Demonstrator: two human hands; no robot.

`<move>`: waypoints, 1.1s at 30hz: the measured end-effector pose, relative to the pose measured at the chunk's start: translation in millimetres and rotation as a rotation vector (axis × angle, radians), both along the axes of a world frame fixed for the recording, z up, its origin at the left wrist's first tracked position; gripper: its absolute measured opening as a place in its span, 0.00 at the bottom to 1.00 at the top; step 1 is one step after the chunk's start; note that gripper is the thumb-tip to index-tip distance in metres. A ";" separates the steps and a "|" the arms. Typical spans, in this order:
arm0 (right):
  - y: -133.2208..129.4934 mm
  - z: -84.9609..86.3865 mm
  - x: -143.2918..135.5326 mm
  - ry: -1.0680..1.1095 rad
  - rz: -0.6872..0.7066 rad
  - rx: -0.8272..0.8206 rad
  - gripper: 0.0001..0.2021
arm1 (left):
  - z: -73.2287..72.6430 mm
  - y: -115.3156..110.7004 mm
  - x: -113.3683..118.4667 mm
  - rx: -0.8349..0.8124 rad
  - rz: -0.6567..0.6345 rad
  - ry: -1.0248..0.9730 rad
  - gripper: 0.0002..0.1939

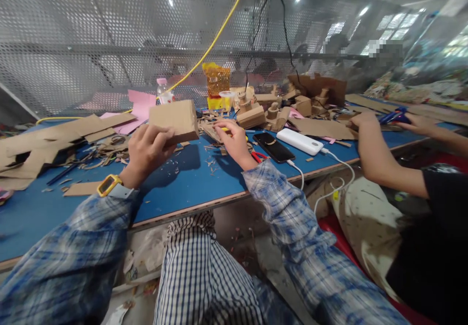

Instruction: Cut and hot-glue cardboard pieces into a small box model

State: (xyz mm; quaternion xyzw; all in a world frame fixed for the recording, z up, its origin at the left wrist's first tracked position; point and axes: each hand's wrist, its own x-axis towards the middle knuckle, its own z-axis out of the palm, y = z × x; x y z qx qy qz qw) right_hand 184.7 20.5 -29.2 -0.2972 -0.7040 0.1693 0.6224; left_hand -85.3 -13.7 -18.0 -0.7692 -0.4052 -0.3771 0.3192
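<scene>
My left hand grips a small closed cardboard box, holding it just above the blue table. The thumb lies along the box's near face, and the box's right end faces my other hand. My right hand is closed in a pinch to the right of the box, apart from it. A bit of yellow shows at its fingers, but what they hold is too small to make out. Cardboard scraps lie right beside those fingertips. A red-handled tool lies under the right wrist, partly hidden.
A black phone and a white power bank with cables lie on the right. Cardboard sheets cover the left side. Cardboard models and a yellow bag stand behind. A co-worker's arm reaches in at right.
</scene>
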 end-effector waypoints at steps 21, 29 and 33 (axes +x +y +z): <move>2.9 -3.8 -2.0 0.191 0.392 -0.378 0.13 | 2.2 -9.8 6.4 -0.113 -0.076 0.344 0.15; -1.3 -0.3 -3.5 0.207 0.381 -0.439 0.10 | 2.7 -8.7 6.6 -0.182 -0.126 0.274 0.14; -3.8 0.3 -2.8 0.220 0.390 -0.450 0.10 | 3.2 -9.5 7.8 -0.210 -0.116 0.268 0.13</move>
